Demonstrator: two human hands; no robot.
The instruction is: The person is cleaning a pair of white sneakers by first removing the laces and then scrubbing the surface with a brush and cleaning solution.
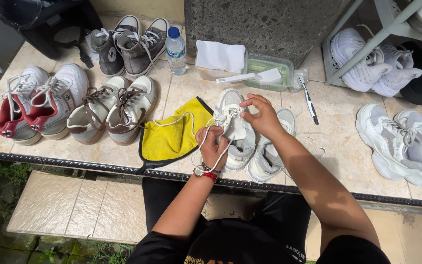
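Note:
A white-and-grey sneaker (238, 144) lies on the tiled ledge (181, 93) in front of me, its mate (269, 156) beside it on the right. My left hand (212, 146) pinches the white shoelace (191, 117) near the sneaker's tongue; the lace's loose end trails left over a yellow cloth (169, 137). My right hand (262, 115) grips the lace at the upper eyelets of the same sneaker. A red band and a bracelet sit on my left wrist.
Left on the ledge: red-and-white sneakers (35, 102), cream-and-brown sneakers (113, 107), grey high-tops (130, 44), a water bottle (175, 49). Behind: a green tub (269, 68) with a brush, a white cloth (220, 56), a toothbrush (308, 100). White sneakers (401, 142) lie right, more under a rack (377, 34).

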